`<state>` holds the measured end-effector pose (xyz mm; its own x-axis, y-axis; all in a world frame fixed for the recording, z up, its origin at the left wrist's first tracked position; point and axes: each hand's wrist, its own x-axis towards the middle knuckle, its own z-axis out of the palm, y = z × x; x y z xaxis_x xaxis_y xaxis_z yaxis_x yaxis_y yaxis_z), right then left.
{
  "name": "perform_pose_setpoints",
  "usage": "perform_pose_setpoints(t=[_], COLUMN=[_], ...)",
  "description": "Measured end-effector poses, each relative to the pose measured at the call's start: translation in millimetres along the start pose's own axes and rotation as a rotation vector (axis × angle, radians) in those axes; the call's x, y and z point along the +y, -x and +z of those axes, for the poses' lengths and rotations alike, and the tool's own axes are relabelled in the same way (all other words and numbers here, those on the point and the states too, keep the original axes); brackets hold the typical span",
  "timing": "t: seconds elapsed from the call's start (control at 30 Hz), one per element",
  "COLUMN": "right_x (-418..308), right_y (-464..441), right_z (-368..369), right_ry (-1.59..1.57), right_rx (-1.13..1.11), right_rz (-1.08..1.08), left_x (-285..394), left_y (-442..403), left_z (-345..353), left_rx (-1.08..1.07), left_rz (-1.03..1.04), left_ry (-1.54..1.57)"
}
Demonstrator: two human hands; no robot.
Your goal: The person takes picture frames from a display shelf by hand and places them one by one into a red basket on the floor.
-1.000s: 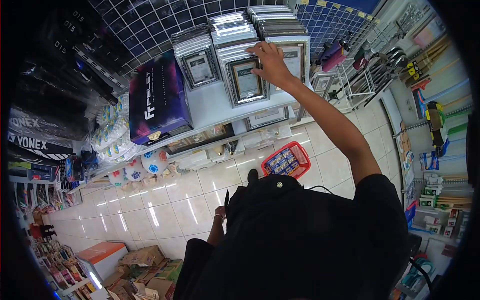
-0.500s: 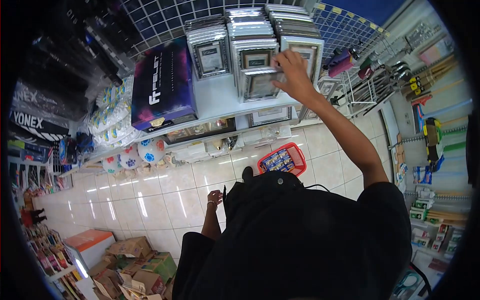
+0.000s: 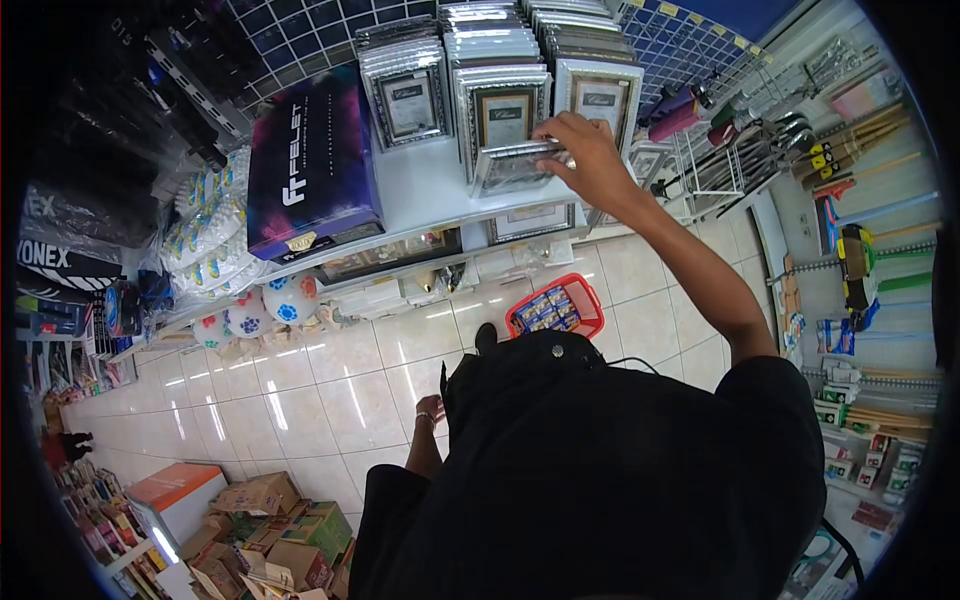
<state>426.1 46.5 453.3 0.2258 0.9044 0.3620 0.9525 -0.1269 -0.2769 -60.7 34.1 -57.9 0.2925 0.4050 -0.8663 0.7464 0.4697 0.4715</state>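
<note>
My right hand [image 3: 590, 160] is closed on the top edge of a silver-edged picture frame [image 3: 512, 170], which leans forward at the front of the middle stack. Just behind it stands another picture frame [image 3: 503, 117] with a dark border and a paper insert. To either side are a left stack of frames [image 3: 408, 103] and a right stack [image 3: 600, 95], all upright on the white shelf [image 3: 415, 185]. Down at my side hangs my left hand [image 3: 430, 408], loosely curled and apart from any goods; its fingers are small in view, and I see nothing in them.
A purple and black FELET box [image 3: 315, 160] sits left of the frames. Below, a red basket [image 3: 590, 318] with blue packs rests on the tiled floor. Cardboard boxes [image 3: 300, 560] are piled at lower left. Brooms and handles [image 3: 880, 240] hang at right.
The front picture frame has tipped further forward under my right hand. My left hand's fingers look more curled than before. The view has shifted slightly.
</note>
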Motion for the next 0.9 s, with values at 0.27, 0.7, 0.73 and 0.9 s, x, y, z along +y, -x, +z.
perform_pose_setpoints(t=[0.27,0.7,0.73,0.9], right_x=[47,34,36,57], right_y=[21,127,128,142], right_z=[-51,-99,-98,-85], right_ry=[-0.376,-0.191,-0.197,-0.525], right_rx=[-0.056,0.331,0.34,0.465], right_rz=[0.048,-0.032,-0.04,0.241], left_x=[36,16,21,46], left_y=[-10,-19,-20,-32], left_z=[-21,-43,-43,-45], left_rx=[0.071,0.074,0.073,0.105], left_rz=[0.049,0.121,0.134,0.285], left_ry=[0.175,-0.258,-0.266,-0.288])
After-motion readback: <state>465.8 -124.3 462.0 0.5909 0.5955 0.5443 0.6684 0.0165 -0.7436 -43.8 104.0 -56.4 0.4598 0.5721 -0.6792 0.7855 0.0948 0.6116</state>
